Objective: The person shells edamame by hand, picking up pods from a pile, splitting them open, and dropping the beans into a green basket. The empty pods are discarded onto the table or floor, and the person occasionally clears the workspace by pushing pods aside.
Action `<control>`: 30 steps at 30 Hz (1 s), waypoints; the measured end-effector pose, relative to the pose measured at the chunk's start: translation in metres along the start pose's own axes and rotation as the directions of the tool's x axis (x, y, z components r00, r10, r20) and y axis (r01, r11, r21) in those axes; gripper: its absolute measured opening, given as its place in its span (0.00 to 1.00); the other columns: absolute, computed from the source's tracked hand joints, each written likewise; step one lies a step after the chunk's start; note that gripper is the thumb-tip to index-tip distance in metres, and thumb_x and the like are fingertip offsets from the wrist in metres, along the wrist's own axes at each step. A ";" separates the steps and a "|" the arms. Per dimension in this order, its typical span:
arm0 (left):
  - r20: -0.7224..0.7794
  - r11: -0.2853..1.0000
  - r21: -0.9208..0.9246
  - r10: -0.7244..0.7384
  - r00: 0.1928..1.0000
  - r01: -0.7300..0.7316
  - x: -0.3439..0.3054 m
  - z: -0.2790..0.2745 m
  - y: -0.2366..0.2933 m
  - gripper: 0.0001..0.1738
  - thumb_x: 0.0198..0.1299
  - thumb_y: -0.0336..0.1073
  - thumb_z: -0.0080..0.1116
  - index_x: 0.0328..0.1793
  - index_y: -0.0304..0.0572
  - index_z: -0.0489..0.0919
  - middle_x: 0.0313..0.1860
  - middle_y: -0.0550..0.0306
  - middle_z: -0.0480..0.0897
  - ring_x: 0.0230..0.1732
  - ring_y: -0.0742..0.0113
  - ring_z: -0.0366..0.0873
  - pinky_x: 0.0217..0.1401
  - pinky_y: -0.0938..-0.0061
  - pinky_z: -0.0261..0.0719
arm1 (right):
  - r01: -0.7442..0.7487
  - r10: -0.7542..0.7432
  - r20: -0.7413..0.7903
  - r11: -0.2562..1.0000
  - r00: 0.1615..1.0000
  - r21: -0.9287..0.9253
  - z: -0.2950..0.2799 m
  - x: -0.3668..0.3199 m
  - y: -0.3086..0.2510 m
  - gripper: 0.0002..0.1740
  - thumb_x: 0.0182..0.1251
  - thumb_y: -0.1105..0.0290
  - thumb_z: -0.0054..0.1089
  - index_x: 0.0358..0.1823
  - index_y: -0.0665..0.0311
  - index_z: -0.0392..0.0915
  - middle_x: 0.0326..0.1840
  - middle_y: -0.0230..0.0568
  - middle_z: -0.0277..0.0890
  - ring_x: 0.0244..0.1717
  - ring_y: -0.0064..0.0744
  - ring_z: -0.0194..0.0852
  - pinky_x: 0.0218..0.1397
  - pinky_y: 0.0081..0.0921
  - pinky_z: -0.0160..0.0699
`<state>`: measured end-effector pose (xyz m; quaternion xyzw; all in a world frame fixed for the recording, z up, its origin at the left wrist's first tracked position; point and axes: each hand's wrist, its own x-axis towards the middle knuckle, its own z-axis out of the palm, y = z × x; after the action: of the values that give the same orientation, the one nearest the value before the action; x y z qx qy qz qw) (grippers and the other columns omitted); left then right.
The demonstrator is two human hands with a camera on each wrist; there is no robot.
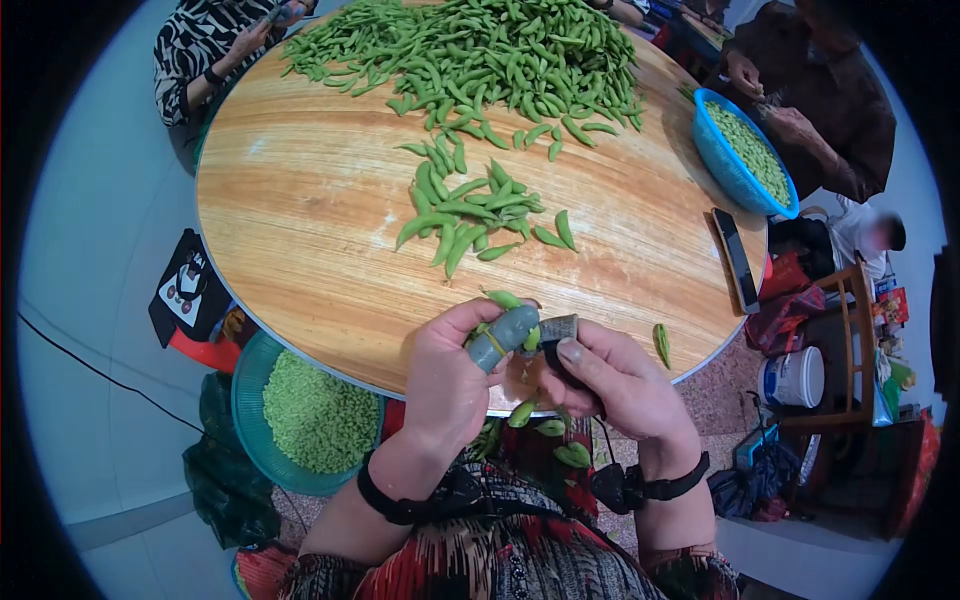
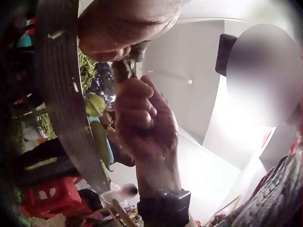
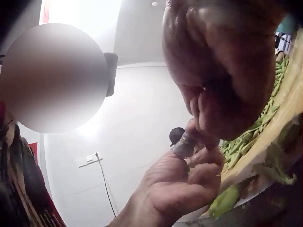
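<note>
Above the table's near edge, the left hand (image 1: 450,375) holds a green pod (image 1: 503,299) against a grey-covered digit (image 1: 503,338). Facing it closely, the right hand (image 1: 625,385) has its thumb pressed on a grey-and-black piece (image 1: 558,331); whether this is worn or held I cannot tell. A bit of green shows between the two hands. The left wrist view has the left hand (image 2: 125,28) over the curled fingers of the right hand (image 2: 147,118). In the right wrist view, the right hand (image 3: 222,66) hides most of the contact with the left hand (image 3: 184,184).
Pods (image 1: 520,60) are heaped on the round table (image 1: 300,200), with a smaller group (image 1: 465,215) nearer. A blue basin (image 1: 710,150) of beans and a phone (image 1: 735,260) lie right. A green basket (image 1: 250,420) of beans stands below left. Other people sit around.
</note>
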<state>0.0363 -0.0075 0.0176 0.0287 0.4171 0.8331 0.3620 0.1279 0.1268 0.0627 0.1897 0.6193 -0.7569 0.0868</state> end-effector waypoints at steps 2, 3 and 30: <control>-0.021 0.999 0.022 0.027 0.999 -0.026 -0.002 0.003 0.000 0.07 0.59 0.24 0.51 0.42 0.37 0.77 0.41 0.50 0.81 0.21 0.81 0.67 0.17 0.91 0.57 | 0.050 -0.058 0.083 0.994 0.995 0.098 -0.002 0.002 0.009 0.12 0.74 0.64 0.41 0.37 0.63 0.70 0.23 0.25 0.66 0.19 0.10 0.53 0.20 0.10 0.51; -0.020 0.999 0.023 0.028 0.999 -0.027 -0.002 0.004 0.000 0.07 0.59 0.24 0.51 0.42 0.37 0.77 0.41 0.50 0.81 0.21 0.81 0.67 0.17 0.91 0.57 | 0.052 -0.060 0.084 0.994 0.995 0.098 -0.002 0.003 0.010 0.12 0.74 0.64 0.41 0.37 0.63 0.70 0.23 0.25 0.66 0.19 0.10 0.53 0.20 0.10 0.51; 0.271 0.682 0.588 0.342 0.900 -0.436 0.004 -0.010 -0.010 0.24 0.57 0.22 0.54 0.61 0.42 0.74 0.38 0.65 0.77 0.35 0.78 0.73 0.34 0.87 0.70 | 0.279 -0.469 -0.281 0.809 0.837 -0.517 0.011 0.022 0.009 0.08 0.66 0.70 0.55 0.36 0.70 0.75 0.23 0.29 0.74 0.24 0.12 0.66 0.25 0.15 0.67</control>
<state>0.0358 -0.0074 0.0026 0.2954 0.6312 0.6960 0.1731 0.1094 0.1160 0.0479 0.1842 0.8088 -0.5373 -0.1524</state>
